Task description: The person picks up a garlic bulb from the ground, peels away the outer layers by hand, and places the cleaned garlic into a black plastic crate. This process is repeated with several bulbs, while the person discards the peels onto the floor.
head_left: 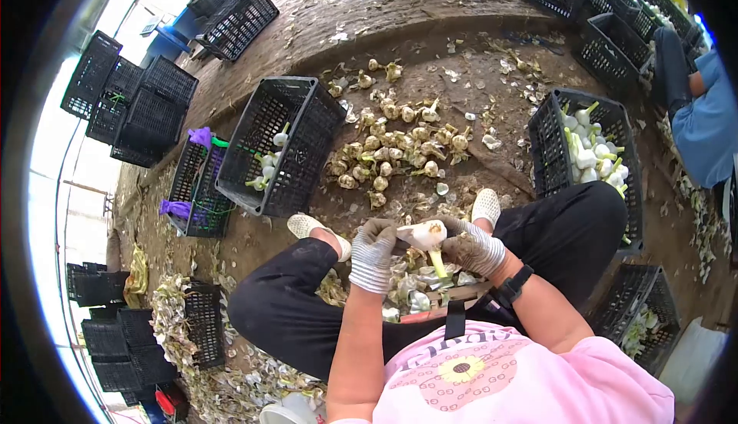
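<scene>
Several things run off into the dark lens border: a co-worker's blue garment (703, 128), well right of the garlic heap (392, 151), and a white bucket (296, 410), well to its near left. Right knee (592, 212) covers part of the crate of white bulbs (544, 147), which stands right of the heap. Finger undersides hidden; cannot tell whether anything else sits among them.

Left of the heap: a tilted black crate (311, 143) with a few white bulbs inside. Past it, farther left, a basket with purple ties (201, 182), then stacked crates (157, 120). Peel pile (177, 320) lies to the heap's near left. Two pale shoes (486, 207) rest at its near edge.

Gloved hands meet on the near side of the heap, a white garlic bulb (425, 234) between them, green stem toward the wearer. Left hand (374, 251) is closed on the bulb's left end. Right hand (470, 247), fingers bent, touches its right side; how tightly, cannot tell.
</scene>
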Available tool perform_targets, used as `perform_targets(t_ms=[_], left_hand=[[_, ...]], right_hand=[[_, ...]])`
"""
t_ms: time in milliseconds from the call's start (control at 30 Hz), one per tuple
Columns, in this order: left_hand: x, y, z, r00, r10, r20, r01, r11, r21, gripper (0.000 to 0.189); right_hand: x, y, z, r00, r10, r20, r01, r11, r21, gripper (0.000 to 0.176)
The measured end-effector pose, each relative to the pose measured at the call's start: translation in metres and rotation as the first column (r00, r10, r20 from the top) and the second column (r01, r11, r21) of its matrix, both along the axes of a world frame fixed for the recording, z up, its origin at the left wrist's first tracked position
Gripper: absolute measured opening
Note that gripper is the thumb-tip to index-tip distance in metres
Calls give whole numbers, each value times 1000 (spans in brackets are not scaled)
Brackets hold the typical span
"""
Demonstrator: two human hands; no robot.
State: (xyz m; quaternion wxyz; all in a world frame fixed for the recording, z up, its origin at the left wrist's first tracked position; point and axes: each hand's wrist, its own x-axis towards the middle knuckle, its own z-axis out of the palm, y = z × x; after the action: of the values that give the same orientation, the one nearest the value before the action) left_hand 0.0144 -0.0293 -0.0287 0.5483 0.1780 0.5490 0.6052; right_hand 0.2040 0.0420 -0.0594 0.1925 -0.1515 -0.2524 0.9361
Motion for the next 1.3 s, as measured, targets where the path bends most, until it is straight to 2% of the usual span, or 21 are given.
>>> perform_targets(t_ms=[67, 233, 267, 333, 400, 433, 467, 500, 533, 600, 700, 800, 833, 933, 1000, 1067, 1100, 1133, 1200, 1233, 1300], left_hand=[[-5, -3, 6, 972, 12, 235, -20, 999, 28, 7], [-13, -1, 31, 910, 97, 402, -161, 978, 129, 7], [-19, 1, 32, 899, 87, 429, -188, 962, 198, 5], [-40, 2, 36, 796, 189, 575, -309, 944, 116, 4], [-54, -4, 38, 997, 73, 20, -74, 997, 23, 14], [-53, -7, 34, 887, -127, -444, 79, 989, -124, 25], [-51, -12, 28, 544, -345, -765, 143, 936, -321, 38], [-50, -17, 24, 366, -359, -859, 213, 931, -298, 63], [-38, -16, 32, 523, -281, -805, 282, 948, -147, 63], [0, -10, 47, 655, -108, -748, 248, 966, 77, 59], [27, -2, 36, 83, -138, -987, 407, 909, -92, 54], [36, 1, 19, 429, -92, -899, 375, 923, 84, 35], [40, 1, 15, 431, -52, -901, 343, 933, 110, 28], [41, 1, 1, 480, 42, -876, 177, 974, 144, 10], [37, 6, -10, 484, 90, -871, 196, 959, 207, 26], [27, 7, -17, 858, 45, -512, -15, 998, 63, 28], [19, 8, -22, 960, 68, -270, -83, 995, -45, 28], [12, 9, -23, 972, 170, -160, -186, 978, -92, 31], [6, -1, -2, 958, 9, -288, -37, 995, -92, 36], [15, -2, 7, 932, 43, -361, -39, 999, 20, 29], [26, -4, 32, 578, -7, -816, 183, 976, 121, 24]], right_hand=[[-2, 2, 1, 998, 9, -69, -16, 996, -93, 59], [-9, -2, 21, 991, 37, -130, -17, 988, 153, 60], [-9, 0, 19, 989, 42, -144, -22, 990, 139, 60], [-10, 2, 18, 984, 43, -173, -24, 994, 109, 60], [-11, 0, 30, 992, -29, -126, 53, 980, 192, 57], [-11, 3, 34, 998, -40, -49, 52, 957, 284, 56], [-9, 4, 35, 998, -57, 29, 43, 928, 369, 54], [-5, 6, 35, 982, -42, 185, -31, 926, 375, 52], [-7, 6, 37, 971, -61, 229, -42, 906, 422, 51], [-9, 6, 36, 953, -91, 289, -93, 819, 566, 48], [-5, 4, 41, 919, -124, 375, -150, 770, 621, 46], [-1, 4, 32, 921, -150, 359, -122, 765, 633, 46], [1, 4, 34, 911, -131, 390, -146, 784, 604, 47], [-3, -2, 29, 909, -210, 359, -143, 653, 744, 47], [-3, 0, 30, 901, -234, 366, -179, 567, 804, 45], [-3, 1, 26, 917, -267, 296, -135, 491, 861, 45], [-4, 2, 25, 925, -258, 279, -122, 495, 861, 46], [-6, 3, 24, 932, -249, 263, -110, 498, 860, 46], [-5, 4, 18, 927, -270, 262, -96, 503, 859, 47], [-5, 3, 14, 915, -296, 275, -94, 504, 858, 47], [-6, 3, 17, 896, -338, 288, -96, 485, 869, 49]])
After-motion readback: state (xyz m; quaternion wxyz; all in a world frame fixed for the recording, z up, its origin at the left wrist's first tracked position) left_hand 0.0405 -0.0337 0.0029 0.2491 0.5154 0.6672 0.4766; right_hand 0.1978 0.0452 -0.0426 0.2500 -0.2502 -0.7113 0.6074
